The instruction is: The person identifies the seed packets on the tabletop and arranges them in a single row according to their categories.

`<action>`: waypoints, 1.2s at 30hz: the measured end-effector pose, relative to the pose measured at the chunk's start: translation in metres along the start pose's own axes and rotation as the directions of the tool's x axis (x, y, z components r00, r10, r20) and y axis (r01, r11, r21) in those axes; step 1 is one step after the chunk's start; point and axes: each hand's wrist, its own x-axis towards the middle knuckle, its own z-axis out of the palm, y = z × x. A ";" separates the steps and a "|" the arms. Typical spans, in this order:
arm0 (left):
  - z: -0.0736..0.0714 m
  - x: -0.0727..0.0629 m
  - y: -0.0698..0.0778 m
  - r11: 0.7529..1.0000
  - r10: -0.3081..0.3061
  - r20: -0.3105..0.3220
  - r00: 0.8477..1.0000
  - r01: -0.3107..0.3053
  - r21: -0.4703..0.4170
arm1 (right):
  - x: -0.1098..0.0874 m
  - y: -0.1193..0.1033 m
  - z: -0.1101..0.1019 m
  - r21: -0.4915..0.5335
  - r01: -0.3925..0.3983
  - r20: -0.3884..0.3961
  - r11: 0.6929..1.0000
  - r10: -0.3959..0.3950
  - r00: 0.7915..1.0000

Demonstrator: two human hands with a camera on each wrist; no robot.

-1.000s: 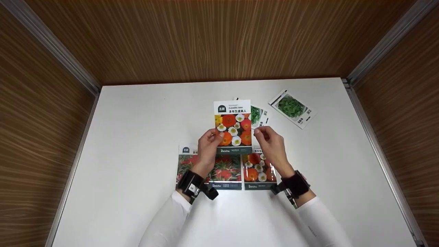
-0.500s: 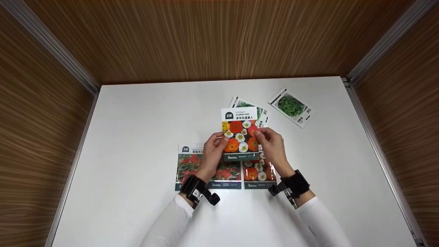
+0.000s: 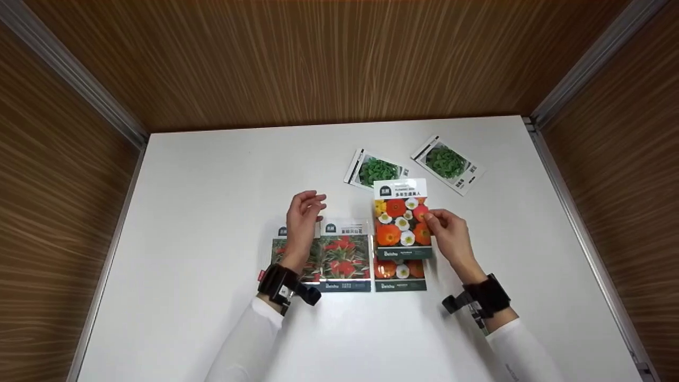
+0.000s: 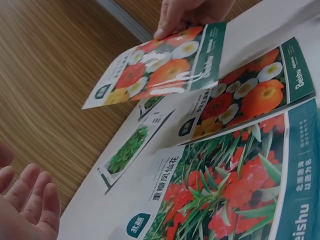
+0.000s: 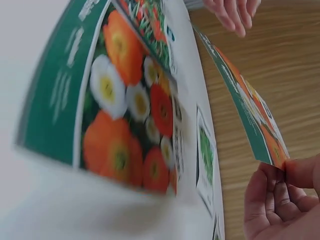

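Note:
My right hand (image 3: 451, 236) pinches the right edge of a poppy seed packet (image 3: 401, 223) between thumb and fingers. In the right wrist view this packet (image 5: 250, 107) is raised off the table. It hangs over a second poppy packet (image 3: 400, 273), which lies flat and is partly covered in the head view. My left hand (image 3: 302, 223) holds nothing, its fingers loosely bent, above two packets with red flowers. One red-flower packet (image 3: 345, 254) shows fully beside the poppy packets; the other (image 3: 278, 254) is partly hidden behind my left hand and wrist.
Behind the poppy packets lies a green leafy seed packet (image 3: 377, 171), its lower right corner overlapped by the raised packet. Another green leafy packet (image 3: 448, 163) lies tilted at the back right. Wood-grain panels (image 3: 339, 63) enclose the white table (image 3: 212, 201) at the back and sides.
The raised poppy packet has moved right and toward me, over the flat poppy packet. My right hand has taken its edge; my left hand has let go and drawn away to the left.

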 end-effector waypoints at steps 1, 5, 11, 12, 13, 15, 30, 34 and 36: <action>-0.003 0.001 0.000 1.000 0.006 -0.009 1.000 -0.006 0.003 | 0.000 0.004 -0.005 -0.010 -0.012 -0.002 1.000 0.012 1.000; -0.013 0.005 0.001 1.000 0.017 -0.040 0.999 -0.016 0.011 | -0.004 0.016 -0.026 -0.061 -0.060 0.001 0.996 0.060 0.998; -0.023 0.010 0.002 0.999 0.041 -0.045 0.998 -0.039 0.029 | -0.013 0.033 -0.048 -0.128 -0.102 -0.005 0.987 0.102 0.995; -0.024 0.010 0.002 0.998 0.048 -0.042 0.998 -0.046 0.030 | -0.014 0.036 -0.051 -0.136 -0.105 -0.009 0.985 0.105 0.994; -0.025 0.011 0.003 0.998 0.055 -0.041 0.998 -0.053 0.032 | -0.015 0.038 -0.054 -0.144 -0.107 -0.010 0.984 0.107 0.994; -0.025 0.011 0.002 0.997 0.068 -0.041 0.997 -0.067 0.032 | -0.017 0.043 -0.059 -0.149 -0.117 -0.008 0.982 0.117 0.993; -0.030 0.008 0.000 0.999 0.038 -0.055 0.998 -0.036 0.040 | -0.027 0.060 -0.082 -0.226 -0.129 0.015 0.966 0.136 0.991; -0.031 0.008 -0.001 0.999 0.034 -0.064 0.997 -0.031 0.042 | -0.028 0.062 -0.085 -0.266 -0.128 0.010 0.955 0.136 0.991; -0.032 0.008 -0.002 0.999 0.033 -0.066 0.997 -0.030 0.041 | -0.028 0.063 -0.086 -0.297 -0.124 0.005 0.947 0.132 0.991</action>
